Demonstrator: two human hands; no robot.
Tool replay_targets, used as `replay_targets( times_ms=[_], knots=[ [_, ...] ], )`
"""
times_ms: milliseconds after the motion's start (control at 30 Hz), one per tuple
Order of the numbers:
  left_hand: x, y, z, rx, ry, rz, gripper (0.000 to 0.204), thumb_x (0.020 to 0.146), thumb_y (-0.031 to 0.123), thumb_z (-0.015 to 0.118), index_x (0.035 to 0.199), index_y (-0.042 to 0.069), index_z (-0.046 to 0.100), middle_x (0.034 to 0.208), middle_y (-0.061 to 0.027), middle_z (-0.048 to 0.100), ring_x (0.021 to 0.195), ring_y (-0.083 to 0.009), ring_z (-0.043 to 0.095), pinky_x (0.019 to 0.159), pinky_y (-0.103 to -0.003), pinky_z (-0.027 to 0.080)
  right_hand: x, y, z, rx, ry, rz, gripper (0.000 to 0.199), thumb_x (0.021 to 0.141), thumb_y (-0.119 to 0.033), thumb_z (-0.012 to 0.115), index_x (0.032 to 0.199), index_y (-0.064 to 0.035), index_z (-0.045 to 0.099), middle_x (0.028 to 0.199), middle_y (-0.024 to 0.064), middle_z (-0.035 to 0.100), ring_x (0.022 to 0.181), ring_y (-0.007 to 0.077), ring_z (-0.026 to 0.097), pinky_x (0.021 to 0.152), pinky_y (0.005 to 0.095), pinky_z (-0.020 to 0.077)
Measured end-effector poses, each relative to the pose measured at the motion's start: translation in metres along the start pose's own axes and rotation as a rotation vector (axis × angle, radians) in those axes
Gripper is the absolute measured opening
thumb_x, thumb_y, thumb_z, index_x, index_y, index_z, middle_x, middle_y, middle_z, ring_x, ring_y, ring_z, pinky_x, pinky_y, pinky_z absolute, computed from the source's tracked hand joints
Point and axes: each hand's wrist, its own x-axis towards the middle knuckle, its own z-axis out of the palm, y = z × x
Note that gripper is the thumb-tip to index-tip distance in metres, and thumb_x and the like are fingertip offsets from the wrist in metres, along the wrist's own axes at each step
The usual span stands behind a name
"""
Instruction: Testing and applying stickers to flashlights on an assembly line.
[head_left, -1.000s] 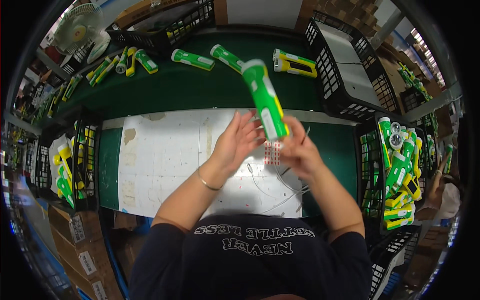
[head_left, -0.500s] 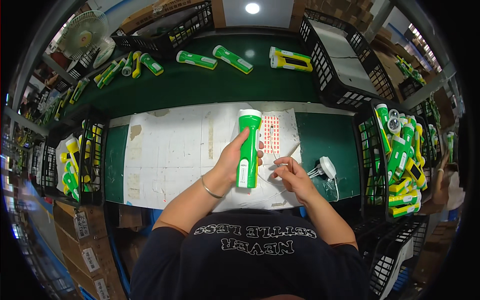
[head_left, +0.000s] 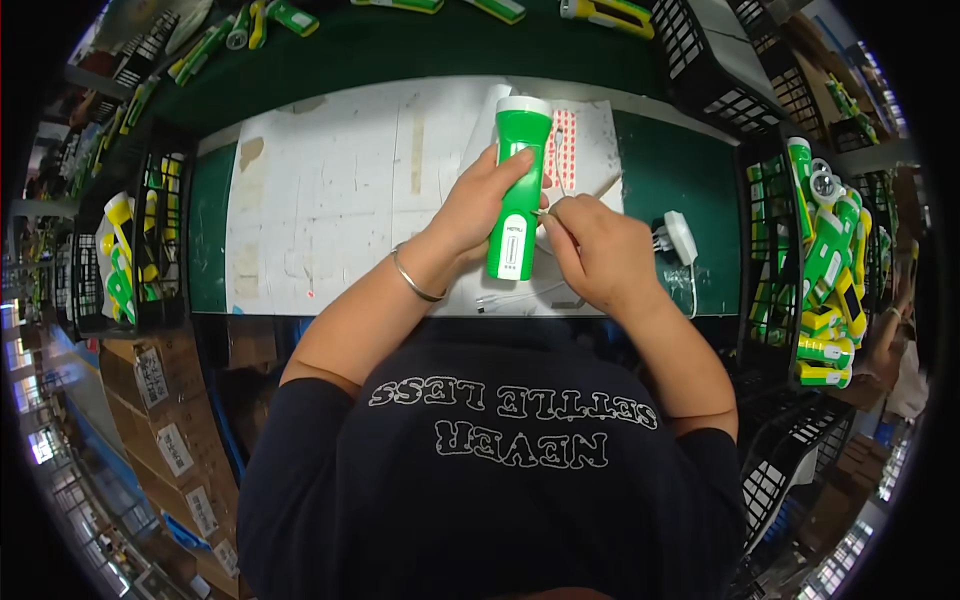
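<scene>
My left hand (head_left: 480, 205) is wrapped round a green flashlight (head_left: 515, 190) with a white head, its thumb lying along the green body. The flashlight stands head away from me over the white-covered bench top, and a white panel shows on its handle. My right hand (head_left: 600, 250) is closed in a pinch against the flashlight's right side. A small thin plug-like tip (head_left: 541, 213) shows between its fingertips and the body; the rest is hidden by the fingers. Beside that hand, a white charging cable (head_left: 559, 150) crosses a sheet of red marks (head_left: 570, 135).
A white charger (head_left: 680, 238) sits right of my hand with cords attached. Another white cable (head_left: 515, 298) lies near the front edge. Black crates (head_left: 160, 230) of flashlights flank the bench, the right one heaped with green and yellow flashlights (head_left: 835, 250). More flashlights (head_left: 610, 17) lie along the back.
My right hand has come in against the flashlight's side, its fingers now pinched there. The view has tilted down toward me, so the bench sits higher in the picture. My left hand keeps its hold.
</scene>
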Motion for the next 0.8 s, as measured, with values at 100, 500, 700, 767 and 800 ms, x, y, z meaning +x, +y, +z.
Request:
replay_targets(
  times_ms=[100,500,700,767,800],
  knots=[
    [-0.001,-0.008,-0.005,0.155,-0.014,0.086,0.033,0.095,0.030,0.043,0.114,0.004,0.045,0.093,-0.0087,0.058,0.080,-0.0143,0.057,0.069,-0.029,0.050,0.004,-0.003,0.003,-0.108,-0.016,-0.102,0.009,0.079,-0.018,0.059,0.077,-0.0101,0.055,0.066,0.0055,0.053,0.054,0.0243,0.056,0.046,0.0343,0.0432],
    [-0.003,-0.008,-0.024,0.024,0.074,0.073,0.060,0.093,0.055,0.029,0.095,0.002,0.056,0.068,-0.0078,0.058,0.059,-0.0146,0.055,0.053,-0.026,0.046,-0.030,-0.026,0.007,0.231,-0.346,-0.560,0.023,0.075,-0.028,0.065,0.064,-0.0130,0.051,0.060,0.0036,0.048,0.050,0.0242,0.053,0.045,0.0346,0.0426],
    [-0.013,-0.013,-0.015,-0.085,-0.181,0.051,0.033,0.093,0.028,0.046,0.114,0.003,0.043,0.087,-0.0101,0.058,0.070,-0.0164,0.059,0.062,-0.027,0.051,-0.001,-0.013,0.035,0.444,0.016,0.182,0.035,0.069,-0.028,0.075,0.064,-0.0083,0.046,0.057,0.0050,0.045,0.049,0.0211,0.048,0.046,0.0323,0.0377],
    [-0.016,-0.011,-0.016,-0.019,-0.157,0.063,0.034,0.092,0.024,0.049,0.117,0.004,0.040,0.088,-0.0093,0.057,0.070,-0.0153,0.059,0.062,-0.026,0.050,-0.005,-0.010,0.037,0.560,0.028,0.184,0.038,0.071,-0.022,0.074,0.060,-0.0062,0.041,0.056,0.0050,0.042,0.048,0.0199,0.041,0.046,0.0319,0.0355],
    [-0.016,-0.010,-0.018,0.045,-0.129,0.069,0.036,0.091,0.019,0.051,0.121,0.005,0.038,0.089,-0.0085,0.057,0.070,-0.0143,0.058,0.062,-0.025,0.050,-0.004,-0.002,0.036,0.584,0.062,0.207,0.041,0.072,-0.019,0.074,0.058,-0.0052,0.038,0.054,0.0025,0.038,0.048,0.0140,0.035,0.045,0.0292,0.0318]
  ],
)
